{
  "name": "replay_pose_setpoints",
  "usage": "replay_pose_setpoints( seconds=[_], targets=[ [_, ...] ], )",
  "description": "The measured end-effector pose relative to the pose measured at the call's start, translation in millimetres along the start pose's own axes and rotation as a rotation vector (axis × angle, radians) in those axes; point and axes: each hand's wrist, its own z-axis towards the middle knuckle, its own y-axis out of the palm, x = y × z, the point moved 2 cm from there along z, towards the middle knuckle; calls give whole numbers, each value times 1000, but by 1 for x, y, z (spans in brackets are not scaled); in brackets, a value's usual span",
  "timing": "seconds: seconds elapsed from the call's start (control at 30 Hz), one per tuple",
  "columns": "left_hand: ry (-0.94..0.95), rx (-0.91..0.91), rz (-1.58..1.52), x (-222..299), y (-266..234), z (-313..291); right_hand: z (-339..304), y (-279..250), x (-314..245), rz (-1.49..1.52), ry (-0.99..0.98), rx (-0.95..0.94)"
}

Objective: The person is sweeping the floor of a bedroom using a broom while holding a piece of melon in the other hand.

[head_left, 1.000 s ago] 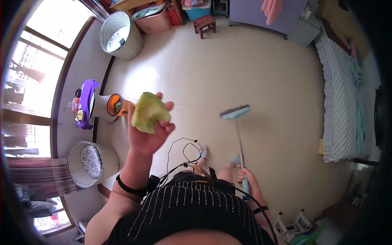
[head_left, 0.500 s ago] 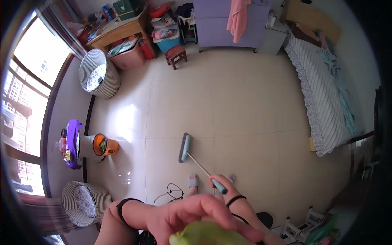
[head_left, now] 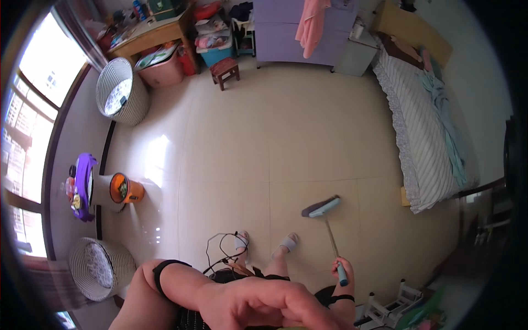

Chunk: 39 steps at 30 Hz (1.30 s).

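Note:
My right hand [head_left: 341, 265] is closed around the blue grip of a broom [head_left: 324, 208], at the lower right of the head view. Its light-blue head with dark bristles rests on the tiled floor, in front and to the right of my feet. Large and close at the lower edge, my left hand [head_left: 258, 302] has its fingers curled over. Only a thin strip of something pale green shows beneath them, too little to name its kind.
Left stand an orange bin [head_left: 129, 190], a purple-edged round table [head_left: 84, 187] and two woven chairs [head_left: 140, 102]. A small stool [head_left: 224, 71] and purple cabinet [head_left: 286, 33] are at the back. The bed [head_left: 415, 137] is right; black cables [head_left: 220, 247] lie by my left foot.
The broom has swung from left of my feet to their right, with my right hand moving right too. The pale green thing in my left hand has dropped mostly out of the picture.

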Motion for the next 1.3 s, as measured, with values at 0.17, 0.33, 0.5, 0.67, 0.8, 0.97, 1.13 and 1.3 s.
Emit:
replay_pose_setpoints(
  seconds=[0.17, 0.33, 0.5, 0.67, 0.8, 0.97, 1.13, 1.3],
  targets=[
    [78, -47, -5, 10, 1, -9, -31, 31, 26, -146, -100, -119],
    [136, -18, -73, 21, 9, -28, -61, 81, 61, -67, 69, -190],
    [80, 15, 1, 38, 17, -49, -44, 162, 79, -128, 235, -420],
    [118, -24, 102, 41, 17, -53, -25, 244, 104, -392, 225, -521],
    [-93, 162, -53, 34, 25, -56, 20, 294, 130, -565, 277, -651],
    [-281, 293, -1, 13, 11, -38, 72, 281, 130, -705, 208, -529],
    [-591, 701, -118, 11, 25, -5, 59, 190, 70, -745, -9, -360],
    [-558, 453, -17, -31, -6, 16, 21, 77, 13, -491, -46, -295]
  ],
)
